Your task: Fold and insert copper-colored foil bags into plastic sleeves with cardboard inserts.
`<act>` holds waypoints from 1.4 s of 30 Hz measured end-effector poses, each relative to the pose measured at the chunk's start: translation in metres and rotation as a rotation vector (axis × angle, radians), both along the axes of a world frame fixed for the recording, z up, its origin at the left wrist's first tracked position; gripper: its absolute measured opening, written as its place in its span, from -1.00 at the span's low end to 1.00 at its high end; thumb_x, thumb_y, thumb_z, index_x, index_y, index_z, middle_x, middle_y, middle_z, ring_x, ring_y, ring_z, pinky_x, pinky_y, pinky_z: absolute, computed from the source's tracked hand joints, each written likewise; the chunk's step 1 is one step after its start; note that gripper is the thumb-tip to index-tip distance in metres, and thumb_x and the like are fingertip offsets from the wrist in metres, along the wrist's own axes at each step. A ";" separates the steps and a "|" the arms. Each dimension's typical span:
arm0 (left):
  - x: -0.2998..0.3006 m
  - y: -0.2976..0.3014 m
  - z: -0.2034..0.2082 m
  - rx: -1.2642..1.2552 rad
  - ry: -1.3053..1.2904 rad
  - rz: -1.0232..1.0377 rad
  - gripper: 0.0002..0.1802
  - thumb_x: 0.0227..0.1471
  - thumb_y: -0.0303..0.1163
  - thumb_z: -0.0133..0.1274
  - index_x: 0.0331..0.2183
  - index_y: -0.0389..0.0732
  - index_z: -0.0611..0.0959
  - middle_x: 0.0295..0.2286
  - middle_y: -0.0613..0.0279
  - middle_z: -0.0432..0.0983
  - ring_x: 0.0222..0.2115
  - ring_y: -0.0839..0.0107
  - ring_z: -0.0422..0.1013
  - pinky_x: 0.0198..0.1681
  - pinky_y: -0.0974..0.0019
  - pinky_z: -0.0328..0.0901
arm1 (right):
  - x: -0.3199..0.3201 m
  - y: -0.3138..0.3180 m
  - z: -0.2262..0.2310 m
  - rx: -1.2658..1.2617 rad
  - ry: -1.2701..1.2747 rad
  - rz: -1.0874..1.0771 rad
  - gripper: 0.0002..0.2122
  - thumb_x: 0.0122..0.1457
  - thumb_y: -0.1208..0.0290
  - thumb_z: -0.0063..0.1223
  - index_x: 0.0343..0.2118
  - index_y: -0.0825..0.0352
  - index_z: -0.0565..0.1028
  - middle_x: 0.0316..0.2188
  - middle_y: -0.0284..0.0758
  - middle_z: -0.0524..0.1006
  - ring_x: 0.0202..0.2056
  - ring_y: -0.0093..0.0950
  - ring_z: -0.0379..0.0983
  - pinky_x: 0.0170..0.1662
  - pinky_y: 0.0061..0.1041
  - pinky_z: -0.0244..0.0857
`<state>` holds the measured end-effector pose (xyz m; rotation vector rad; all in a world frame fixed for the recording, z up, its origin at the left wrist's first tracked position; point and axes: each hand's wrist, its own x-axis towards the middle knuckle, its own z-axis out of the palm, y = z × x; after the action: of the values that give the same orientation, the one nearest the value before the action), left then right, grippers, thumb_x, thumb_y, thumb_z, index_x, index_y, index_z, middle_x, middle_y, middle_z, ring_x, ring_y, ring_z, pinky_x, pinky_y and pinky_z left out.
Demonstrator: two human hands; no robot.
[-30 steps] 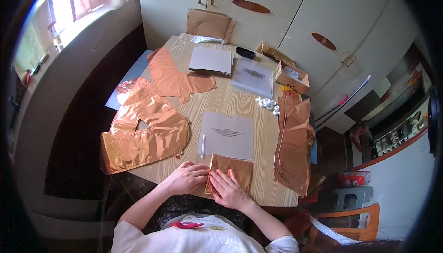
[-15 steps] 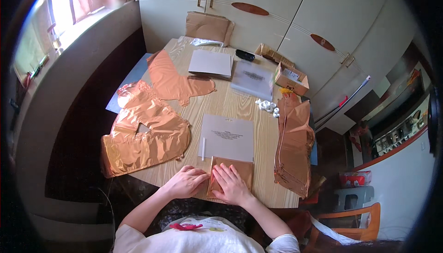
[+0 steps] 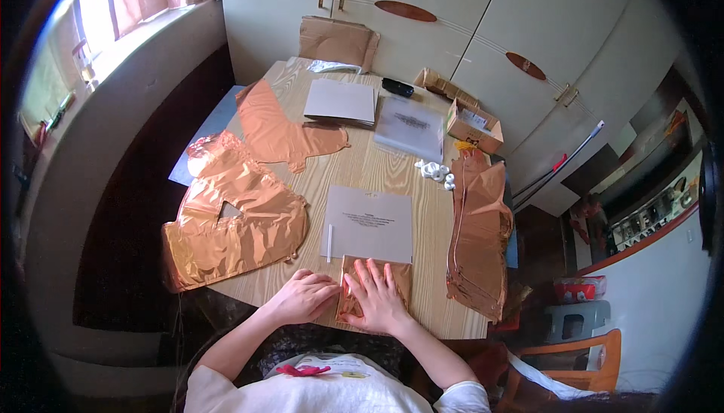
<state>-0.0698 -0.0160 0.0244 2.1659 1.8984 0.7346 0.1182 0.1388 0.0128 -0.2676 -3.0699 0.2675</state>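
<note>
A copper-coloured foil balloon [image 3: 405, 292], folded into a small rectangle, lies at the table's near edge. Flat on top of it rests my right hand [image 3: 375, 300], fingers spread. My left hand [image 3: 305, 298] is closed, its fingertips pinched at the folded balloon's left edge. Just beyond is a grey printed card [image 3: 381, 221], partly under the fold, with a thin white straw [image 3: 329, 243] lying on its left side. A flat foil balloon [image 3: 256, 221] with a triangular hole spreads to the left, and another foil balloon [image 3: 290, 133] lies behind it.
Along the right edge lies a long folded foil piece [image 3: 479, 232], near white ribbon rolls [image 3: 435, 172]. Farther back are a stack of grey cards [image 3: 339, 100], clear plastic sleeves [image 3: 411, 130], a black object [image 3: 397, 87] and an open cardboard box [image 3: 473, 125]. An orange chair [image 3: 581, 364] stands at right.
My right hand's fingers have spread wider and shifted slightly on the folded balloon. My left hand stays at its left edge. The whole view has moved slightly.
</note>
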 end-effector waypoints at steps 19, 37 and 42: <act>0.027 0.037 -0.008 -0.056 0.186 0.282 -0.32 0.06 -0.11 -0.03 0.18 -0.19 0.37 0.16 0.25 0.32 0.05 0.28 0.25 0.06 0.09 0.09 | 0.000 0.001 0.001 0.003 0.000 -0.001 -0.16 -0.02 -0.29 0.05 0.18 0.33 0.33 0.35 0.00 -0.03 0.38 -0.02 -0.25 0.33 0.19 -0.37; 0.030 0.038 0.002 -0.060 0.106 0.253 -0.25 0.13 -0.05 -0.13 0.23 -0.31 0.25 0.22 0.02 0.20 0.27 0.19 0.09 0.24 0.00 -0.03 | -0.002 -0.001 0.008 -0.016 -0.153 -0.034 -0.07 0.02 -0.33 -0.04 0.34 0.25 0.08 0.37 -0.02 -0.10 0.40 -0.03 -0.37 0.34 0.16 -0.49; 0.031 0.043 -0.007 -0.115 0.185 0.145 0.00 0.11 0.29 -0.20 0.25 -0.37 0.19 0.25 -0.07 0.13 0.31 0.18 0.01 0.31 0.05 -0.12 | 0.000 0.000 0.000 0.051 -0.209 -0.036 0.01 0.03 -0.35 -0.12 0.33 0.45 -0.01 0.38 -0.02 -0.15 0.41 -0.08 -0.40 0.37 0.12 -0.55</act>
<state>-0.0386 0.0266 0.0170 2.1079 2.1497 0.4473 0.1186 0.1385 0.0129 -0.3706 -3.2681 0.1690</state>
